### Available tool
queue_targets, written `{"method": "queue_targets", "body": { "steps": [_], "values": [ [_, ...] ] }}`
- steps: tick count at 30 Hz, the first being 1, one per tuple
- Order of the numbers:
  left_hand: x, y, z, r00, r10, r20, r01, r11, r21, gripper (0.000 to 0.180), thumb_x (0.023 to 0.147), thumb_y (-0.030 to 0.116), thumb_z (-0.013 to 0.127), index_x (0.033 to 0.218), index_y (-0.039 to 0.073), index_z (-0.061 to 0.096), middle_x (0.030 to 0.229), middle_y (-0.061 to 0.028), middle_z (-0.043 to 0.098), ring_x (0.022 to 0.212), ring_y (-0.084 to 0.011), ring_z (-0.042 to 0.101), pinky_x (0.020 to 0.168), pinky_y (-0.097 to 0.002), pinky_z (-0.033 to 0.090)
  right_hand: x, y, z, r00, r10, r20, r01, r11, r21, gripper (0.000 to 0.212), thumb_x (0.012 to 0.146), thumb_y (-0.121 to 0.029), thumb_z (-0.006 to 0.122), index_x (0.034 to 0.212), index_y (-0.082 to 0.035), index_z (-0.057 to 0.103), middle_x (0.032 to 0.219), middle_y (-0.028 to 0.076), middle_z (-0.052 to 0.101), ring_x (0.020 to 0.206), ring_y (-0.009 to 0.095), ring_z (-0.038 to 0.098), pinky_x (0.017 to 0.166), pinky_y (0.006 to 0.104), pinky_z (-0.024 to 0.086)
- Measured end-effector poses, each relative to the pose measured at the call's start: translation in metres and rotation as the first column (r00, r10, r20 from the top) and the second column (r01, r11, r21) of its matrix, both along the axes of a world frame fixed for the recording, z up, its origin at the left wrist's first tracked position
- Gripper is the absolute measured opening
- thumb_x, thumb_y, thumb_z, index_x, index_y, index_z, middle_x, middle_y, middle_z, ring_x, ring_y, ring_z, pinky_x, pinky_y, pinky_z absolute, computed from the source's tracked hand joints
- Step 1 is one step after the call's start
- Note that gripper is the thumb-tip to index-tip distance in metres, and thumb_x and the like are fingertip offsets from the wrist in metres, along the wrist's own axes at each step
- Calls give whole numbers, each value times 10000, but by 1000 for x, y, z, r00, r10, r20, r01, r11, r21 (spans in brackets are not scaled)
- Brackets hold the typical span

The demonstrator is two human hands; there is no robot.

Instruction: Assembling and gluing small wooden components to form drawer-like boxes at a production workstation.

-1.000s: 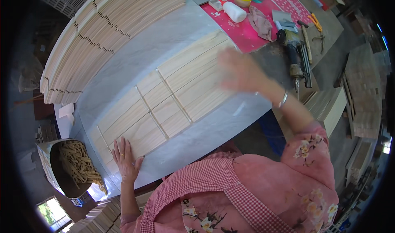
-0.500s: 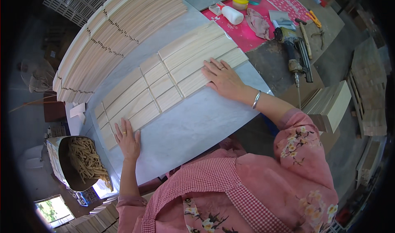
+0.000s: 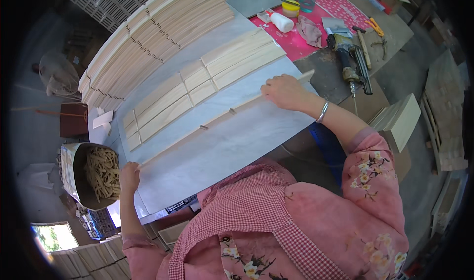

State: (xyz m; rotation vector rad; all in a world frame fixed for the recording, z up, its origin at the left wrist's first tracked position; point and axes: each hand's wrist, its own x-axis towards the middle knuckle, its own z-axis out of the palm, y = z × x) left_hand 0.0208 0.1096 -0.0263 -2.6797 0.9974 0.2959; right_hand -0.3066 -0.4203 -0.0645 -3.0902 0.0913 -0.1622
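My left hand [image 3: 130,176] and my right hand [image 3: 286,92] are both closed around a long, thin wooden slat [image 3: 217,120], one near each end. The slat is turned on its edge, and two notches show along it. Just beyond it, other grooved wooden slats [image 3: 197,93] lie flat, side by side, with their cross grooves lined up. They rest on a pale grey-blue tabletop [image 3: 212,151]. A silver bracelet is on my right wrist.
Tall rows of stacked slats [image 3: 148,38] stand behind. A box of tan strips [image 3: 102,173] is at the left. On the right lie a nail gun [image 3: 350,60], a hammer [image 3: 364,47], orange-handled pliers [image 3: 375,27], a rag [image 3: 309,31] and a white bottle [image 3: 281,22].
Both hands lay flat on the joined slats before. Now they grip the nearest slat, which has come away toward me and tipped onto its edge. My left hand has moved left.
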Motion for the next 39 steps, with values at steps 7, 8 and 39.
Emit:
{"method": "queue_targets", "body": {
  "steps": [7, 8, 39],
  "values": [
    [-74, -28, -3, 983, -140, -114, 110, 964, -241, 355, 840, 93, 601, 1193, 61, 630, 996, -146, 672, 916, -367, 615, 812, -434, 500, -12, 15, 15, 960, -274, 54, 273, 962, 30, 101, 896, -133, 564, 947, -72, 626, 865, 152, 686, 814, 351, 675, 727, 458, 518],
    [-90, -39, -4, 978, -192, -76, 167, 953, -251, 356, 847, 101, 589, 1200, 69, 622, 991, -152, 669, 914, -374, 614, 801, -438, 507, -14, 21, 16, 950, -312, 31, 309, 949, 63, 116, 895, -128, 559, 955, -69, 639, 870, 162, 689, 813, 357, 676, 726, 465, 520],
    [-90, -57, -30, 658, -75, -750, -600, 549, -582, 511, 805, 21, 504, 1312, 86, 508, 1009, -129, 617, 757, -199, 537, 602, -294, 477, 66, 189, 8, 822, 385, 419, -462, 882, 96, 177, 768, -184, 800, 827, -79, 670, 855, 32, 549, 716, 240, 568, 647, 349, 468]
  ]
}}
